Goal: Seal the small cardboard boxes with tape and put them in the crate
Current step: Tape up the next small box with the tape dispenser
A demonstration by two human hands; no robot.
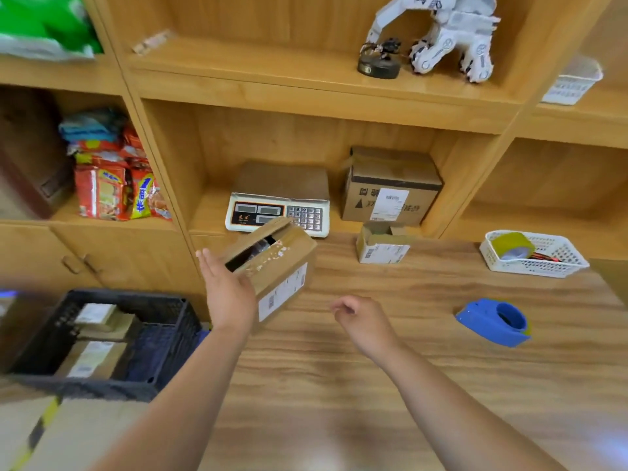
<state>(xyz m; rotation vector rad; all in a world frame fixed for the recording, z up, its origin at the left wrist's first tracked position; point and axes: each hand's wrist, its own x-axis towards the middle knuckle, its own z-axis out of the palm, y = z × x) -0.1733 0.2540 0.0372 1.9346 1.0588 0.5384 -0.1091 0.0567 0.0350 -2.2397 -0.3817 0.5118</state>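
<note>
A small cardboard box [275, 266] with a white label is tilted above the wooden table [339, 368], its top flaps partly open. My left hand [226, 290] lies against the box's left side with fingers straight. My right hand [360, 316] hovers over the table just right of the box, fingers loosely curled and holding nothing. Another small box [382, 248] stands with open flaps at the table's back edge. A blue tape dispenser [492, 322] lies on the table to the right. The black crate [170, 314] sits lower left and holds labelled boxes [91, 358].
A white basket [557, 263] with a tape roll [513, 246] stands at the back right. On the shelf behind are a scale [272, 212] and a larger cardboard box [390, 188]. Snack packets [115, 188] fill the left shelf. A carton [68, 433] lies lower left.
</note>
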